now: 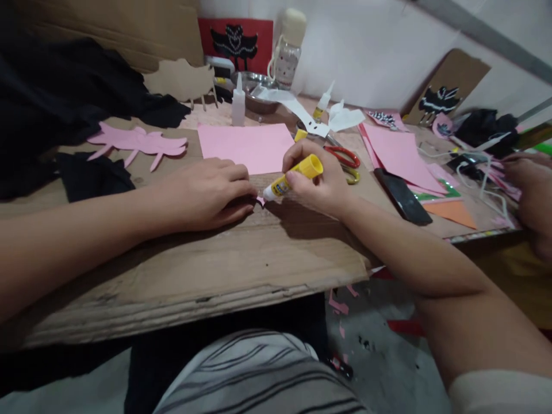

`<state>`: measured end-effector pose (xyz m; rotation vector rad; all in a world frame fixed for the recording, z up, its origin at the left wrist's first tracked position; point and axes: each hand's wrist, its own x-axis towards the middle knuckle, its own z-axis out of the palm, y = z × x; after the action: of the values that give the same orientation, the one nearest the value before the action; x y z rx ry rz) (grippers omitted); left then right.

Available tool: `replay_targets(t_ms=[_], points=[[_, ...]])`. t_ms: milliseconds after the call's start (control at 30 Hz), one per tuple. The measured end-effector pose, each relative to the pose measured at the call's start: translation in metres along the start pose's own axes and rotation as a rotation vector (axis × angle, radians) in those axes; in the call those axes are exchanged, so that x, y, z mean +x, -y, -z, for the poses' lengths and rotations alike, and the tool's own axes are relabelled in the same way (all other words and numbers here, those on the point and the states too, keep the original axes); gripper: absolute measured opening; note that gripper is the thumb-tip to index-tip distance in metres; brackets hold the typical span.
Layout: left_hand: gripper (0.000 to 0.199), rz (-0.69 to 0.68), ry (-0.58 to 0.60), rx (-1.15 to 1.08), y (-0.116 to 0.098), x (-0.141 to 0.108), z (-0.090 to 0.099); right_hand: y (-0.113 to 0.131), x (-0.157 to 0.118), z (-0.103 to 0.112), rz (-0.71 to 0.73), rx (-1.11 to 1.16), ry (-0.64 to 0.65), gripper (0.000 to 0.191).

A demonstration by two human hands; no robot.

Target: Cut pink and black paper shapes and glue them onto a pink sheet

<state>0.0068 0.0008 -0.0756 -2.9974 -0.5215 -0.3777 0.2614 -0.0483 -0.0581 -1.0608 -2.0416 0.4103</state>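
Observation:
My right hand [319, 178] is closed around a yellow glue stick [297, 175], tilted with its white end down. That end touches or nearly touches a small pink paper piece [260, 200] on the cardboard-topped table [276, 247]. From the left, my left hand [211, 192] presses the paper piece down with its fingers together, hiding most of it. Just beyond both hands lies a pink paper sheet [245, 146]. To the left rests a pink paper cutout [140, 141] with legs, partly over black cloth [92, 175].
Scissors [345, 158] with red and yellow handles lie past my right hand, near a black phone [403, 195] and stacked pink paper [397, 155]. Glue bottles [238, 103], a metal bowl [259, 100] and a drink bottle [288, 54] stand behind. Another person's hand [532, 195] is at far right.

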Motion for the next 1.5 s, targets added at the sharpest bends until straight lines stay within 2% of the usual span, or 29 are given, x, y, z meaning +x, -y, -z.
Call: replay_targets(t_ms=[133, 333, 533, 733, 967, 1233, 1500], points=[[0.042, 0.048, 0.029, 0.038, 0.001, 0.0, -0.001, 0.001, 0.0, -0.002, -0.028, -0.089, -0.062, 0.011], [0.047, 0.059, 0.032, 0.088, 0.007, -0.003, -0.003, 0.002, -0.002, -0.001, -0.067, -0.165, -0.063, 0.01], [0.043, 0.047, 0.018, 0.026, 0.007, -0.005, -0.003, -0.004, -0.003, 0.001, 0.004, 0.019, -0.071, 0.006], [0.033, 0.062, -0.044, -0.08, 0.006, -0.006, -0.004, 0.001, 0.0, 0.003, -0.043, 0.16, -0.029, 0.008], [0.019, 0.056, -0.134, -0.203, 0.009, -0.007, -0.004, 0.002, 0.001, 0.008, -0.097, 0.159, 0.025, 0.009], [0.017, -0.038, -0.235, -0.264, 0.004, -0.009, -0.01, 0.008, 0.004, 0.011, -0.011, 0.126, 0.016, 0.007], [0.024, -0.018, -0.217, -0.283, 0.004, -0.012, -0.012, 0.005, 0.003, 0.011, -0.047, 0.124, 0.051, 0.008]])
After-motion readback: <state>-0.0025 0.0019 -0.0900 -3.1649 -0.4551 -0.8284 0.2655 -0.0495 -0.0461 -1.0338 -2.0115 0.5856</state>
